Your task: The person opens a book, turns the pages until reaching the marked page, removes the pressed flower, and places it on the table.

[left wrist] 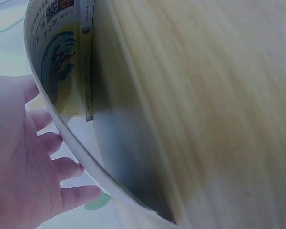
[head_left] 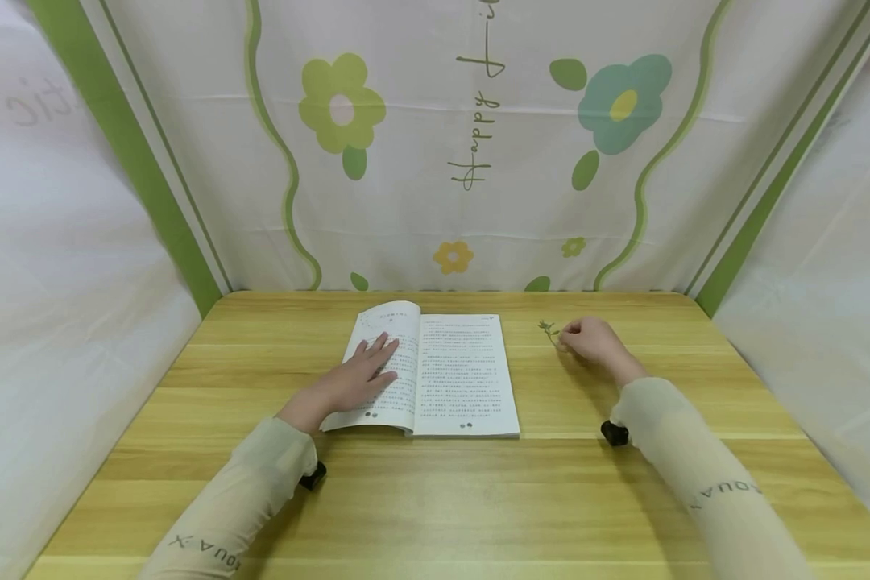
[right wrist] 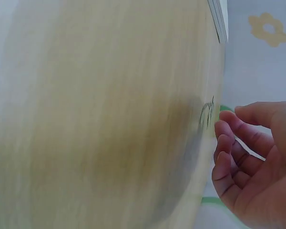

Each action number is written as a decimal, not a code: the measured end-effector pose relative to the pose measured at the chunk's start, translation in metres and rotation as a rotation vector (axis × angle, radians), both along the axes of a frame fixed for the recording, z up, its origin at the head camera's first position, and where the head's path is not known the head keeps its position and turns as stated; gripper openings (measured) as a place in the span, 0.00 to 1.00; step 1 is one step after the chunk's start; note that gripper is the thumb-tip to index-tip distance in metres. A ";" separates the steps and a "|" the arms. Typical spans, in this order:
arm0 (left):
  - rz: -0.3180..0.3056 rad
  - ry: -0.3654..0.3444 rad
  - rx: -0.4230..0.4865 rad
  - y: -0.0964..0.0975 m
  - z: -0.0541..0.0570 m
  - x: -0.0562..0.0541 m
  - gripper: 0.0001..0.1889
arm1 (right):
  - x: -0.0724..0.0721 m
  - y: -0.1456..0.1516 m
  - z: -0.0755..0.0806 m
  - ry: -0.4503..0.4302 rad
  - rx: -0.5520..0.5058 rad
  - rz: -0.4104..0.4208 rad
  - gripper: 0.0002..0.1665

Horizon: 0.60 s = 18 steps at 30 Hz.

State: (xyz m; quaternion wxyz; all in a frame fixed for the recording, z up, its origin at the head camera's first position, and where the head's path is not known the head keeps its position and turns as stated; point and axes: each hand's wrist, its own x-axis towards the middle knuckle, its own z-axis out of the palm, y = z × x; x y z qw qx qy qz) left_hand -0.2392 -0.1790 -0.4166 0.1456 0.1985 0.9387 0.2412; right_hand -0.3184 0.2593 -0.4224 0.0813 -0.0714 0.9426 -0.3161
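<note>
An open book [head_left: 464, 379] lies on the wooden table, its left-hand pages bowed up. My left hand [head_left: 355, 380] rests on the left page with its fingers spread. In the left wrist view, that hand [left wrist: 33, 162] lies against the outer side of the curved pages, and the illustrated inside of the cover [left wrist: 59, 62] shows beneath. To the right of the book, my right hand [head_left: 596, 346] pinches the stem end of a small green sprig [head_left: 548, 329] between thumb and fingertips, just over the table. In the right wrist view, the sprig's thin leaves [right wrist: 208, 112] show beyond the fingertips.
The wooden table [head_left: 435, 507] extends in front of the book and to both sides. A fabric wall with printed flowers [head_left: 406, 201] stands at its back edge, with more fabric at left [head_left: 65, 266] and right [head_left: 826, 242]. Dark wrist cameras [head_left: 615, 432] hang below the sleeves.
</note>
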 end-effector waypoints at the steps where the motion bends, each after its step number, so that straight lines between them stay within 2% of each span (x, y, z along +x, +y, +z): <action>1: -0.001 0.000 0.001 0.000 0.000 0.000 0.35 | 0.002 -0.002 0.001 0.018 0.005 0.021 0.20; 6: -0.009 0.026 -0.010 -0.002 -0.001 -0.002 0.35 | 0.008 -0.012 0.003 0.125 0.051 0.118 0.19; 12: 0.020 0.110 -0.028 -0.008 -0.001 -0.005 0.34 | 0.012 -0.018 0.009 0.199 0.105 0.163 0.21; 15: 0.048 0.158 -0.004 -0.014 0.003 -0.008 0.35 | 0.012 -0.019 0.011 0.243 0.181 0.174 0.26; 18: 0.095 0.207 0.064 -0.021 0.013 -0.013 0.35 | 0.012 -0.019 0.013 0.290 0.272 0.189 0.32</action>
